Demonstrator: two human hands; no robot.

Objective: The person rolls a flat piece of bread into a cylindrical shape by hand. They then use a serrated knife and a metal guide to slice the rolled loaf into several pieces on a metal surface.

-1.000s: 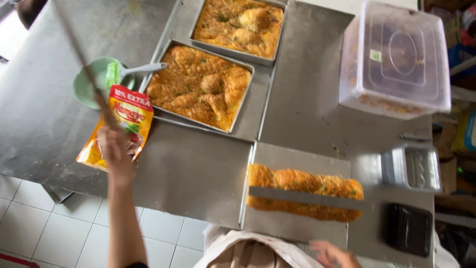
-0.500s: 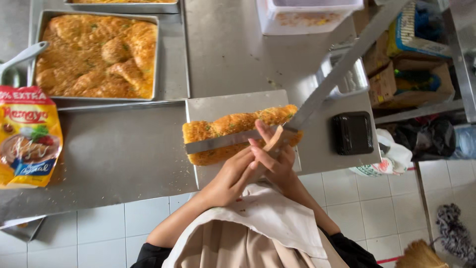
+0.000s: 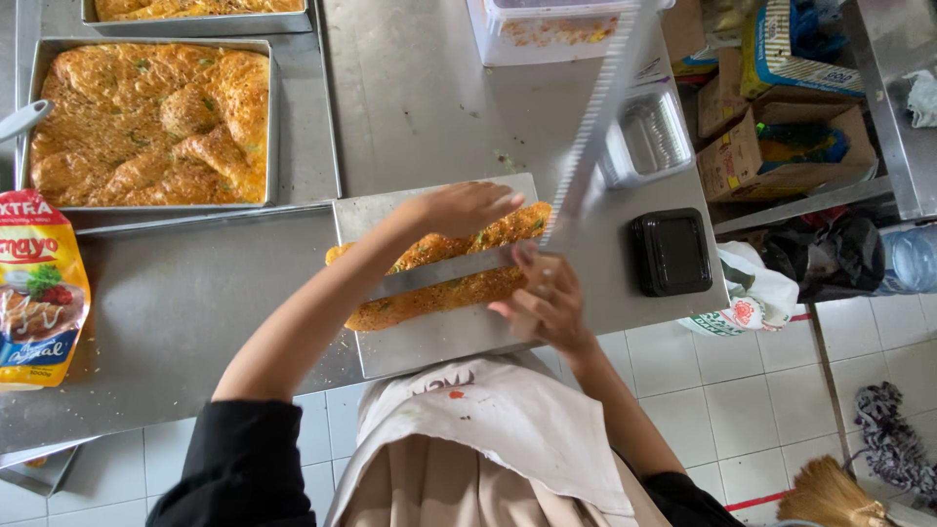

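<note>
Left hand [image 3: 467, 207] flat, open, pressing far edge of bread strip [image 3: 439, 268]; right hand [image 3: 547, 304] gripping long metal blade [image 3: 595, 137], angled upward, far-right.

Golden bread strip [image 3: 439, 278] on steel tray [image 3: 439, 342]

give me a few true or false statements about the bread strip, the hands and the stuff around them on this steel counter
1. The left hand rests on the long strip of baked bread. True.
2. The strip lies directly on the floor tiles. False: it lies on a flat metal board on the counter.
3. The right hand holds a long metal ruler that slants up across the counter. True, though the motion blur hides the exact grip.
4. The baking tray at upper left is empty. False: it is full of golden baked bread.
5. A black lidded container sits left of the strip. False: it sits to its right.
</note>
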